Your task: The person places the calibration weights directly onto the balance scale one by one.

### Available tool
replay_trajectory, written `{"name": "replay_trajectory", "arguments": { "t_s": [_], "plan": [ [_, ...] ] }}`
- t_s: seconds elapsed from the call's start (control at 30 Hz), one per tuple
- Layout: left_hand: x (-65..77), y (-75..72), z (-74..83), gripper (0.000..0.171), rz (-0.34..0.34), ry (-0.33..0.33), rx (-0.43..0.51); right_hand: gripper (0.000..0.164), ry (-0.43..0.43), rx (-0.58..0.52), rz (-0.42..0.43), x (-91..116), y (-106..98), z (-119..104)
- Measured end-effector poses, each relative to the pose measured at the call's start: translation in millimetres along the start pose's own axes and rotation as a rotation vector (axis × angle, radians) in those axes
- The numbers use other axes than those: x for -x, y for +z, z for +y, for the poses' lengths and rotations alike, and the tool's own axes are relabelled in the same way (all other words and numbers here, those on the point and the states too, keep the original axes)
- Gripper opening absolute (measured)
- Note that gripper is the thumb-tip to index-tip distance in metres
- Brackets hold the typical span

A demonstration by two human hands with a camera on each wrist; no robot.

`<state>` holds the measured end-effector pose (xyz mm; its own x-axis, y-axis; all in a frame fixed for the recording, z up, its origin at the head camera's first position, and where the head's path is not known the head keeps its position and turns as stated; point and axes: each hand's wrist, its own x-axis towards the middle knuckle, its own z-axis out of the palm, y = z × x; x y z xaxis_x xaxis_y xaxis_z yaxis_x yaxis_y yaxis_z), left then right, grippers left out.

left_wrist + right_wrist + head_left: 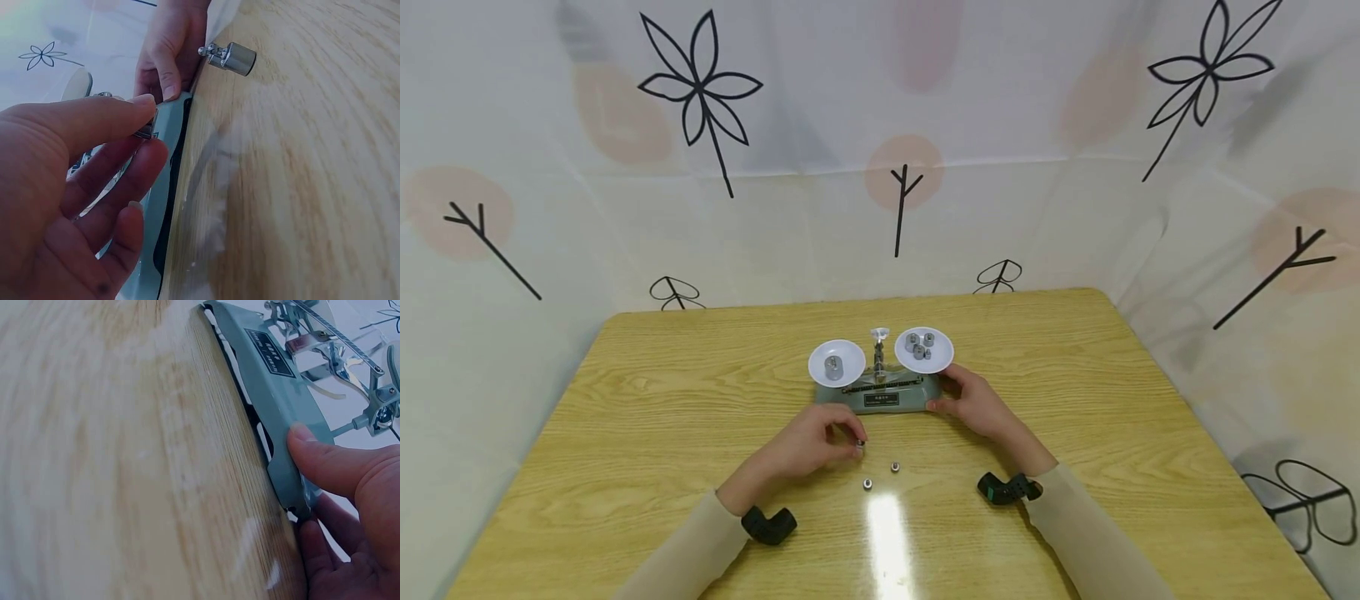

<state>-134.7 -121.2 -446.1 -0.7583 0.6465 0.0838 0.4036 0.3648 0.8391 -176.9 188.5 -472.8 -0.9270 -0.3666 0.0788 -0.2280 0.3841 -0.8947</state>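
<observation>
A green-grey balance scale [880,402] with two white pans stands at the middle of the table. Just in front of it, my left hand [808,437] pinches a small metal weight [147,130] between thumb and fingertips. My right hand [973,402] grips the right end of the scale's base, its thumb [312,450] on the front face. One large weight [833,367] sits on the left pan [854,352]. Several smaller weights [919,352] stand on the right pan [942,357]. Two small weights, one farther [895,467] and one nearer [867,483], stand on the wood between my hands.
The wooden table [662,400] reaches well out to both sides of the scale. A white patterned cloth [820,242] hangs behind and beside it. Each wrist wears a black camera mount, one on the left [769,527] and one on the right [1003,488].
</observation>
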Motion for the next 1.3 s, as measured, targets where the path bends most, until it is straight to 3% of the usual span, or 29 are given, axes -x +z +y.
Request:
{"name": "replay_trajectory", "arguments": {
  "t_s": [0.4,1.3],
  "plan": [
    [4.5,-9.5,2.7,0.014,0.031,0.049,-0.03,0.068,-0.001,-0.005,-0.003,1,0,-1],
    [11.9,-37.5,12.7,0.013,0.09,0.024,-0.09,0.066,0.014,-0.005,-0.001,0,0,-1]
  ]
}}
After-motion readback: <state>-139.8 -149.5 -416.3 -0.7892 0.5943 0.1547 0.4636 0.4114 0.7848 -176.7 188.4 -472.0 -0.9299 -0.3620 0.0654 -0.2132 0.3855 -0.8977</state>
